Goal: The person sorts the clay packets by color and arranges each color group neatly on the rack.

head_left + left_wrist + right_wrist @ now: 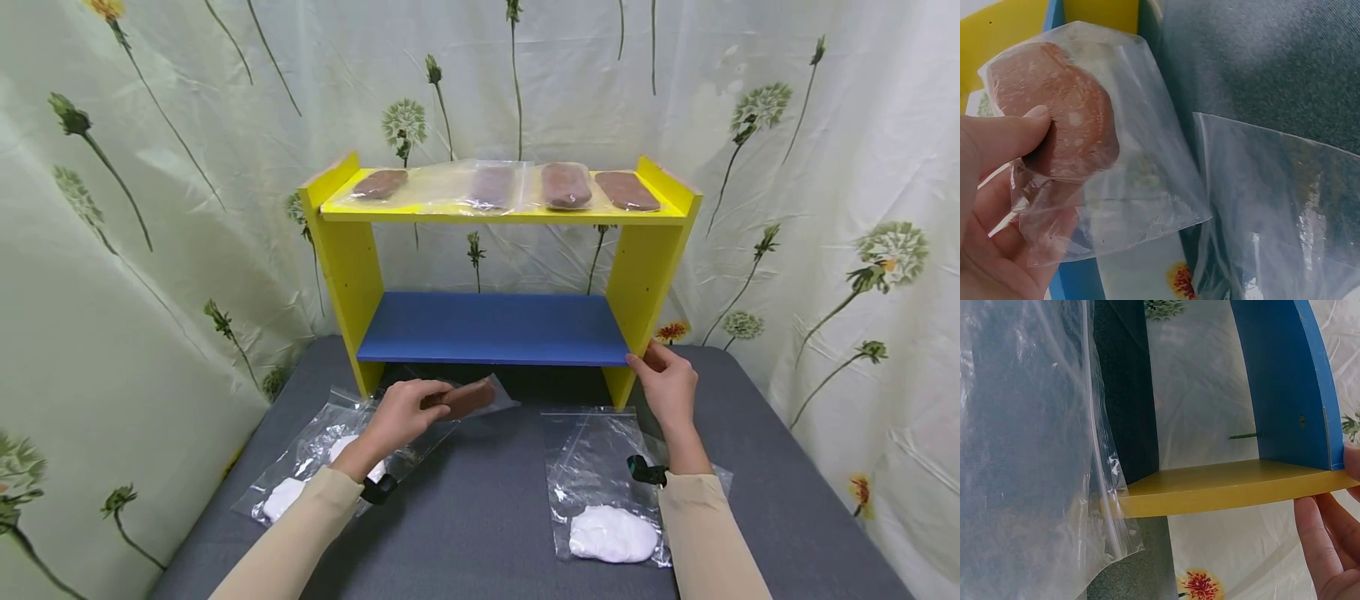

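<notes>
My left fingers (423,388) pinch a bagged brown lump (471,400), near the blue shelf (491,325). My right fingers (1315,537) hold the yellow side (651,258). Carrying part, I guess; next needs a gentle lift.

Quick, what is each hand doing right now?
Left hand: pinching a bagged brown slab between thumb and fingers.
Right hand: gripping the yellow side panel near its lower end.
</notes>
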`<state>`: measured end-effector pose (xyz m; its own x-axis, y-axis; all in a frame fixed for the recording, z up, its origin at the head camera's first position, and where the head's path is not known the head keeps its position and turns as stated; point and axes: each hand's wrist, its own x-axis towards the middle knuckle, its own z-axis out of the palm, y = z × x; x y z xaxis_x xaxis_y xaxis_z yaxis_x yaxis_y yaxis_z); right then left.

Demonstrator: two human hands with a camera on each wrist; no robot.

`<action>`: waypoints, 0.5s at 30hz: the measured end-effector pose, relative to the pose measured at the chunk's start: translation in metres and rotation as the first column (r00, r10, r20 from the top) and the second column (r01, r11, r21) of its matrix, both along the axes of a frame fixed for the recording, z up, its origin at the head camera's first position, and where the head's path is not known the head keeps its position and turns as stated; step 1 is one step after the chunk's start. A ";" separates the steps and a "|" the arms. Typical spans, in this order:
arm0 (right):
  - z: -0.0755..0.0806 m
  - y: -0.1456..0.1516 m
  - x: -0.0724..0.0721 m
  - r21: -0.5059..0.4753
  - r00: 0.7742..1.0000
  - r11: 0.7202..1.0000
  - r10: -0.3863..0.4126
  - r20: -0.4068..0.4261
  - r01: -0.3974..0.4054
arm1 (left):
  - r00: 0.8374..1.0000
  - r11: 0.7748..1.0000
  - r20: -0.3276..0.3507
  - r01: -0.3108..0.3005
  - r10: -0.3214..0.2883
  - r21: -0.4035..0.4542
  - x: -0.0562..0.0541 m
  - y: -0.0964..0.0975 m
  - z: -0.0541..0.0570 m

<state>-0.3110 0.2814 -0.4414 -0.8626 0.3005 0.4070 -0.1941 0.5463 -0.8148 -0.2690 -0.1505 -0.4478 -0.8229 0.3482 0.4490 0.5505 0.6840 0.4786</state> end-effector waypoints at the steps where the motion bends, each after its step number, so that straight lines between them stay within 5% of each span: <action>1: 0.000 0.000 0.000 0.000 1.000 1.000 0.000 -0.002 0.000 | 1.000 1.000 0.010 0.003 -0.003 0.013 0.001 0.000 0.002; 6: 0.000 0.000 0.000 0.004 1.000 1.000 -0.001 -0.011 0.001 | 0.999 0.997 0.035 0.019 -0.021 0.071 0.006 0.002 0.011; 15: 0.001 -0.001 0.001 -0.006 1.000 1.000 -0.006 0.000 0.006 | 0.998 0.993 -0.046 0.049 -0.044 0.109 0.010 0.004 0.031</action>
<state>-0.3105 0.2805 -0.4399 -0.8607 0.3082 0.4053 -0.1911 0.5422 -0.8182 -0.2594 -0.1460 -0.4172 -0.7859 0.3322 0.5215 0.6024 0.6015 0.5247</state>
